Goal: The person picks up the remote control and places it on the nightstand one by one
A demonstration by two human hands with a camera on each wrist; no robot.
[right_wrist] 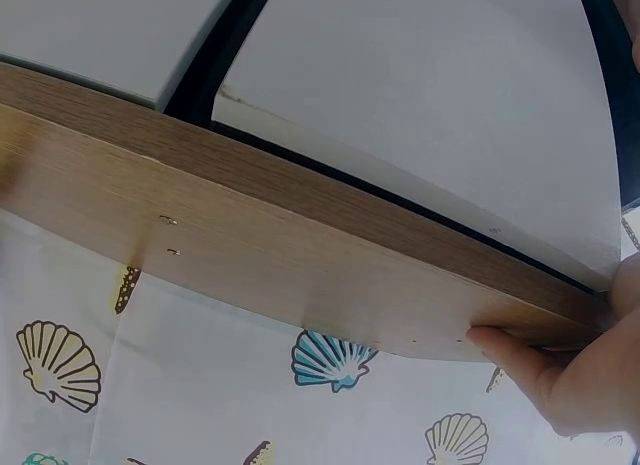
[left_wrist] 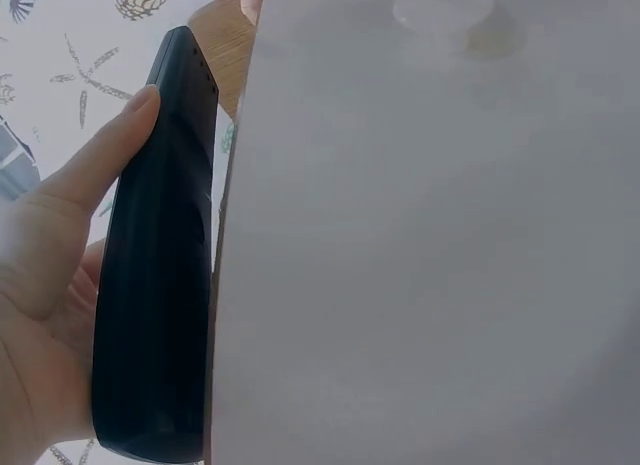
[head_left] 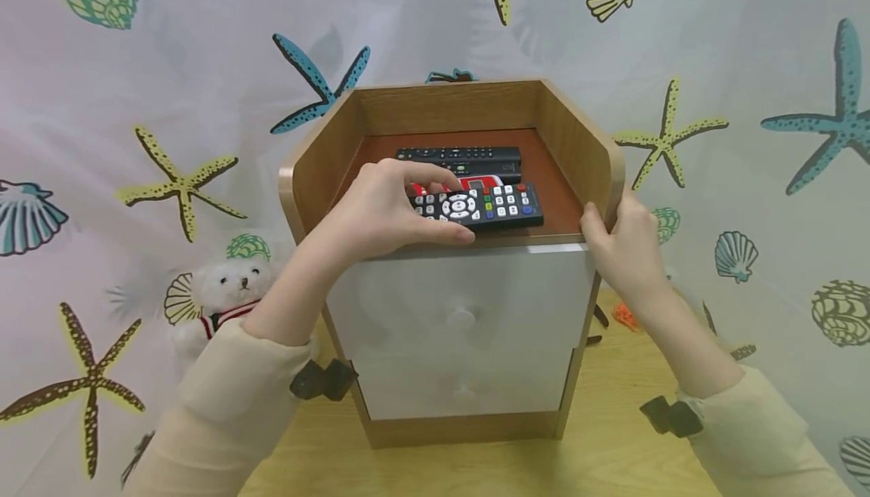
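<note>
With thumb and fingers, my left hand (head_left: 381, 210) grips a black remote control (head_left: 506, 206) whose white and coloured buttons face up. It lies across the front of the wooden tray top of a small cabinet (head_left: 401, 293). In the left wrist view the remote (left_wrist: 160, 265) appears edge-on beside the white drawer front, the thumb along its side. My right hand (head_left: 628, 244) holds the front end of the cabinet's right side panel (head_left: 584, 142). From the right wrist, its fingers (right_wrist: 520, 360) show against the panel's outer face.
Behind the held remote lie two more dark remotes, the farther one (head_left: 458, 154) at the back, and a red-and-white item (head_left: 476, 181). Two white drawers with round knobs (head_left: 461, 319) face me. A white teddy bear (head_left: 234, 285) sits at the left, an orange thing (head_left: 625, 316) at the right.
</note>
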